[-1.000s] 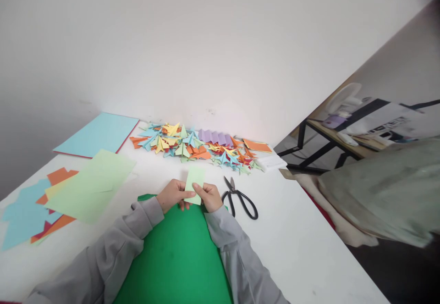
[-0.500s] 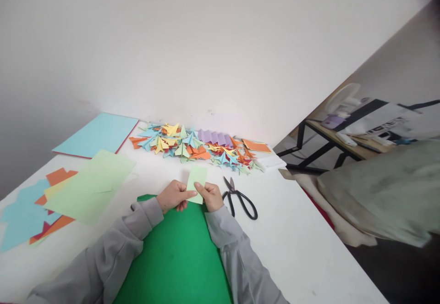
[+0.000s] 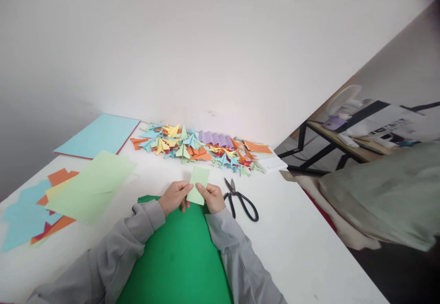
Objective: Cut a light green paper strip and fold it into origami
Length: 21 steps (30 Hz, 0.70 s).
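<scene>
Sprawling at 9 o'clock on the white table (image 3: pixel 309 249), the dial centred between the hands, are blue paper pieces (image 3: pixel 25 207) mixed with orange, yellow and red ones, partly covered by a large light-green sheet (image 3: pixel 99 180). At 10 o'clock lies a blue paper stack (image 3: pixel 98 135), red along its lower edge. The left hand (image 3: pixel 174 197), in a grey sleeve (image 3: pixel 120 240), is clamped on the left edge of a small pale-green paper slip (image 3: pixel 200 175). That slip is at the dial's centre, above green cloth (image 3: pixel 178 258) at 6 o'clock. Many-coloured paper planes (image 3: pixel 184 150) are heaped at 12, with a purple pleated paper (image 3: pixel 216 139) at 1. The right hand (image 3: pixel 215 199) is clamped on the slip's right side, thumb on top. Near it, at 3 o'clock, black-handled scissors (image 3: pixel 233 191) lie slightly open, tips towards 11. Orange paper (image 3: pixel 259 147) rests at 2. Well apart, between 2 and 3, is a white printed item (image 3: pixel 374 116), its dark lettering too blurred to read
</scene>
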Tool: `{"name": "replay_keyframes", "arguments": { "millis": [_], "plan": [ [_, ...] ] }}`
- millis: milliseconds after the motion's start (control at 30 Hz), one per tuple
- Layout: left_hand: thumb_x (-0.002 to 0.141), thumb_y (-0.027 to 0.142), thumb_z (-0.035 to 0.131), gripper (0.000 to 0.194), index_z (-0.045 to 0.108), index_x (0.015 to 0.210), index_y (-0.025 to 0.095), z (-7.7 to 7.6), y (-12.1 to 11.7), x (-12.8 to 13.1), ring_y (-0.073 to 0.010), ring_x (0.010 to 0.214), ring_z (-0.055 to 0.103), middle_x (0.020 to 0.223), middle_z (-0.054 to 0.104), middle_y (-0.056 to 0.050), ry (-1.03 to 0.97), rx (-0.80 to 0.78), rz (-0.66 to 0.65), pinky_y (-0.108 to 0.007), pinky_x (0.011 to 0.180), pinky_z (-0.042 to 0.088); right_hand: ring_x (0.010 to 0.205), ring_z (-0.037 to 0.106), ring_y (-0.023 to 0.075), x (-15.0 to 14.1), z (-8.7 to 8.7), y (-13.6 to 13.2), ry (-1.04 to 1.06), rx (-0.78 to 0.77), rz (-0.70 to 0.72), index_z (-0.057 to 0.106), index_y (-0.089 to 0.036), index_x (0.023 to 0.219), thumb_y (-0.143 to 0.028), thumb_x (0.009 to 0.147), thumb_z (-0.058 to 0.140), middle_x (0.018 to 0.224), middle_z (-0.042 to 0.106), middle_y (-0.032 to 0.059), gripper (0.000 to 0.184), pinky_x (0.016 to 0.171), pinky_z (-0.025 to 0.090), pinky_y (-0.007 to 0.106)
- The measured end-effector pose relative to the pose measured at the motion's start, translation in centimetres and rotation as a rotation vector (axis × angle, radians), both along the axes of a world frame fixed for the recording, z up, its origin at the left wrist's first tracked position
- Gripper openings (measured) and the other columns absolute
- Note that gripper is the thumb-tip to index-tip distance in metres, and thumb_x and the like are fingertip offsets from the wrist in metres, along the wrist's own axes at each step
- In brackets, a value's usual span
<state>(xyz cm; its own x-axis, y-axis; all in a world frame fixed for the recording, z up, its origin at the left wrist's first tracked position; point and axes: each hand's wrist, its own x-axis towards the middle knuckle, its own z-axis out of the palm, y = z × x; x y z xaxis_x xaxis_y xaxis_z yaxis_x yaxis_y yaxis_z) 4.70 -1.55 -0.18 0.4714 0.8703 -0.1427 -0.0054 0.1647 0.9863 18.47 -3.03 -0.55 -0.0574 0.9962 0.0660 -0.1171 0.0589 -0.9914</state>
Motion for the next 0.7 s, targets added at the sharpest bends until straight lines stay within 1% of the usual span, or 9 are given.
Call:
{"name": "replay_keyframes", "arguments": {
  "millis": [133,267,367,467,533,600,700],
  "plan": [
    [0.074,0.048,0.044,0.037,0.041,0.054,0.018,-0.1,0.0,-0.1,-0.0073,0.025,0.036,0.031,0.04,0.007,0.118,0.119,0.047,-0.018,0.028,0.027,0.037,0.03,0.0057,-0.2,-0.2,0.0,-0.003,-0.004,-0.05,0.054,-0.013,0.044,-0.043,0.062,0.064,0.037,0.042,-0.0045,0.036,0.037,0.026,0.021],
    [0.075,0.048,0.04,0.041,0.037,0.047,0.018,-0.1,0.0,-0.2,-0.0067,0.027,0.035,0.032,0.037,0.007,0.262,0.232,0.066,-0.019,0.031,0.026,0.038,0.031,0.0053,-0.3,-0.5,0.2,0.012,-0.016,-0.084,0.053,-0.013,0.043,-0.039,0.059,0.066,0.038,0.043,-0.0051,0.034,0.038,0.025,0.021],
    [0.076,0.048,0.038,0.04,0.037,0.049,0.018,-0.1,-0.1,-0.2,-0.0072,0.028,0.035,0.033,0.038,0.007,0.278,0.233,0.034,-0.02,0.033,0.026,0.04,0.035,0.0065,-0.1,-0.7,0.3,0.03,-0.03,-0.092,0.056,-0.013,0.047,-0.042,0.061,0.065,0.041,0.047,-0.0037,0.033,0.039,0.027,0.021],
    [0.077,0.046,0.037,0.035,0.036,0.054,0.019,-0.2,-0.1,-0.2,-0.0075,0.03,0.034,0.035,0.037,0.007,0.244,0.225,-0.01,-0.021,0.034,0.026,0.038,0.034,0.0066,0.1,-1.0,0.4,0.02,-0.02,-0.137,0.053,-0.013,0.047,-0.044,0.063,0.062,0.039,0.045,-0.0042,0.036,0.038,0.025,0.021],
    [0.077,0.044,0.037,0.035,0.033,0.053,0.019,-0.4,0.0,-0.2,-0.0071,0.033,0.032,0.037,0.034,0.008,0.256,0.294,0.002,-0.021,0.037,0.025,0.037,0.031,0.0058,0.2,-1.1,0.5,-0.008,-0.015,-0.165,0.05,-0.014,0.043,-0.046,0.061,0.063,0.036,0.04,-0.0053,0.039,0.037,0.022,0.021],
    [0.078,0.042,0.035,0.035,0.03,0.052,0.019,-0.5,0.1,-0.1,-0.0076,0.038,0.031,0.04,0.03,0.007,0.291,0.407,0.035,-0.022,0.041,0.025,0.035,0.029,0.0053,0.1,-1.1,0.5,-0.034,-0.014,-0.173,0.047,-0.014,0.042,-0.048,0.061,0.062,0.034,0.038,-0.0059,0.041,0.036,0.019,0.021],
    [0.08,0.039,0.033,0.035,0.031,0.052,0.019,-0.3,0.1,0.0,-0.009,0.046,0.031,0.045,0.031,0.006,0.321,0.54,0.097,-0.023,0.047,0.026,0.034,0.027,0.0052,-0.1,-0.8,0.4,-0.052,-0.001,-0.189,0.046,-0.015,0.041,-0.05,0.063,0.059,0.033,0.036,-0.0065,0.043,0.036,0.018,0.021]
  ]
}}
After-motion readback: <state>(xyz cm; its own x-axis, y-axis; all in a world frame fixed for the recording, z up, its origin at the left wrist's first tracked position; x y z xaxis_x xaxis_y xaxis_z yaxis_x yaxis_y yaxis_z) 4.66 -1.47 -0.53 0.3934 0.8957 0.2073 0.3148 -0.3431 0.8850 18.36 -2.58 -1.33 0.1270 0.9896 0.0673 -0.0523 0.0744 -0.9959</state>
